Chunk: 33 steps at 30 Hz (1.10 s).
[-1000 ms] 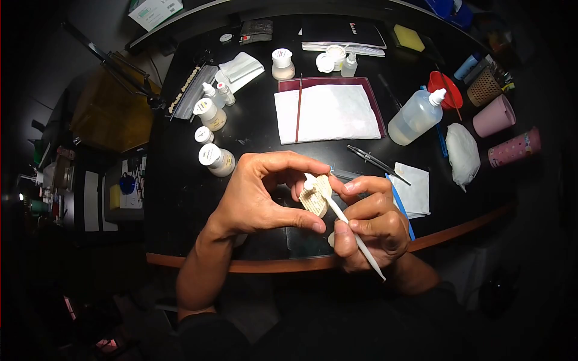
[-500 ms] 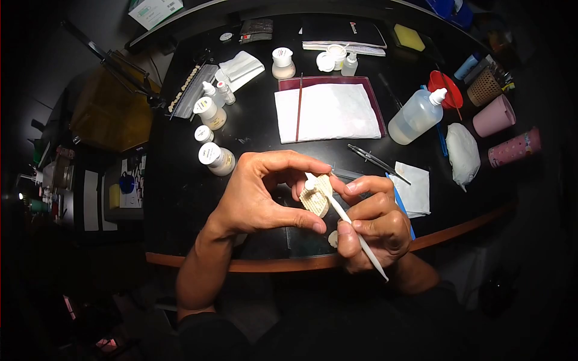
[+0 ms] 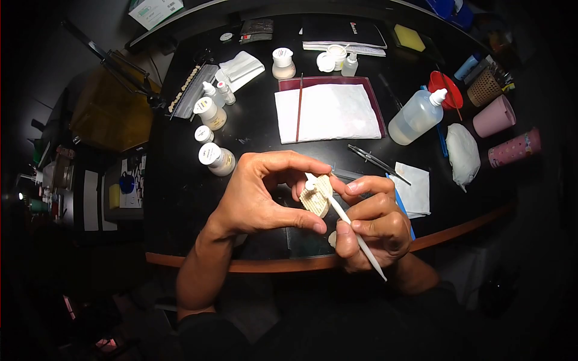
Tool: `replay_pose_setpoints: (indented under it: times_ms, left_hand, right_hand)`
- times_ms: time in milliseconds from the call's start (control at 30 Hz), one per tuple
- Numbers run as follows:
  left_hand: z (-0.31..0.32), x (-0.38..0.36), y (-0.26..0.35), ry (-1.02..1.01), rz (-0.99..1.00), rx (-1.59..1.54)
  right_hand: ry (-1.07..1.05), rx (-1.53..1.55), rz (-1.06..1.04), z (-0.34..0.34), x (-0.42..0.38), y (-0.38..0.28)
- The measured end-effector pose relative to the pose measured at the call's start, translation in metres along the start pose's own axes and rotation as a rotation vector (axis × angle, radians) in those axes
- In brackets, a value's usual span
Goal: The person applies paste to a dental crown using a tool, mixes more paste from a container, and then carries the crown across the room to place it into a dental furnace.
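My left hand [image 3: 259, 192] is curved around a small cream honeycomb firing tray [image 3: 314, 206], its fingers at the far edge and its thumb near the close edge. A small white tooth-like piece [image 3: 310, 186] sits on the tray's textured face. In my right hand [image 3: 376, 225] a slim white stick-shaped tool [image 3: 364, 248] is pinched between thumb and fingers. Its upper tip meets the tray's right side, and its pointed lower end sticks out below the hand. A small pale round piece [image 3: 332, 239] shows partly behind my right thumb.
Black tweezers [image 3: 379, 163] lie beyond my right hand, near a folded white tissue [image 3: 415, 192]. A brush [image 3: 299, 108] rests on a white paper pad [image 3: 337, 111]. Labelled jars [image 3: 217, 159] stand at left. A large squeeze bottle [image 3: 415, 117] stands at right.
The lower end of the white tool has shifted very slightly to the left with my right hand. My left hand and the tray look almost still.
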<state>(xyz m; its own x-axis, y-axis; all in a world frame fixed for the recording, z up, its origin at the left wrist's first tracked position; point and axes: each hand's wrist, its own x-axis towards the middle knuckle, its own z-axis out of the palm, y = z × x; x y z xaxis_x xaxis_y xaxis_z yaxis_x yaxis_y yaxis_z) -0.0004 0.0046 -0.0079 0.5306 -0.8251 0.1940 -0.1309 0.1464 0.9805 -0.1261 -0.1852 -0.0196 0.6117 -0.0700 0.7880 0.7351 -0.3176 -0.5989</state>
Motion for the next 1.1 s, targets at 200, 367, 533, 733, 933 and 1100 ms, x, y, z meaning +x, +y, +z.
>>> replay_pose_setpoints:
  times_ms: [200,367,533,733,933,1100]
  left_hand:
    - [0.0007,0.0005,-0.0004,0.0,0.01,-0.014]
    - [0.0014,0.0002,0.0011,0.004,-0.003,-0.013]
    - [0.0009,-0.0001,0.0016,0.005,-0.007,-0.011]
    - [0.0006,-0.0001,0.0,0.003,-0.006,-0.024]
    - [0.0003,0.0006,0.001,0.002,-0.001,-0.006]
    - [0.0009,-0.0003,0.0005,0.012,-0.016,-0.007]
  right_hand:
    - [-0.001,-0.004,-0.004,0.0005,-0.0001,0.0002]
    - [0.004,-0.025,-0.005,-0.0002,-0.0004,-0.0001]
    - [-0.002,-0.037,-0.007,-0.0008,-0.0002,-0.0006]
    - [0.002,-0.014,0.004,-0.0001,0.0006,-0.0013]
    - [-0.003,-0.023,0.003,-0.0008,0.0002,-0.0015]
    - [-0.005,-0.035,-0.008,-0.0004,0.0013,-0.0011]
